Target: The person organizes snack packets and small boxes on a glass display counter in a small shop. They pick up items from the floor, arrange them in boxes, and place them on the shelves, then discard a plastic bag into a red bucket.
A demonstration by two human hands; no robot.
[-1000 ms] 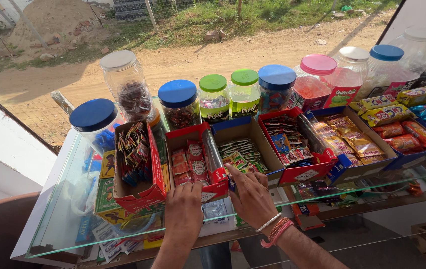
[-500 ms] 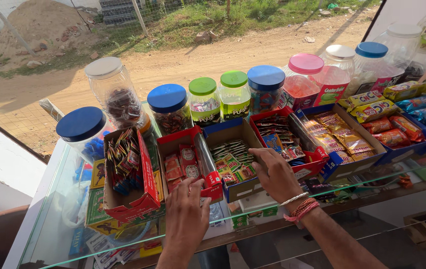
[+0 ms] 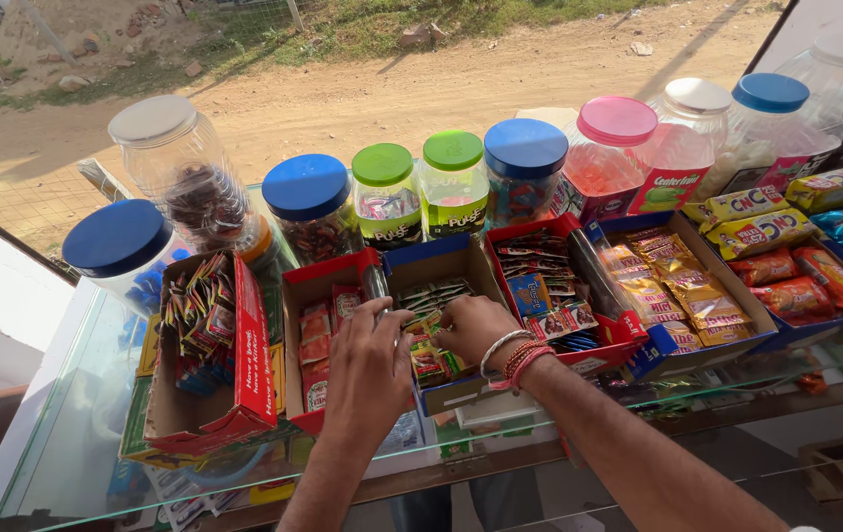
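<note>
Left hand (image 3: pixel 372 360): fingers curled on blue box (image 3: pixel 441 335) rim.
Right hand (image 3: pixel 476 330): inside the box, pinching sachets (image 3: pixel 431 300).
Risk: sachets may spill out.

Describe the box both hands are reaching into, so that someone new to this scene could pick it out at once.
On the glass counter, below the row of lidded jars, stands a line of open cardboard boxes. The blue-edged box sits under the two green-lidded jars, between red boxes. It holds small green packets, with the left hand and right hand inside.
</note>
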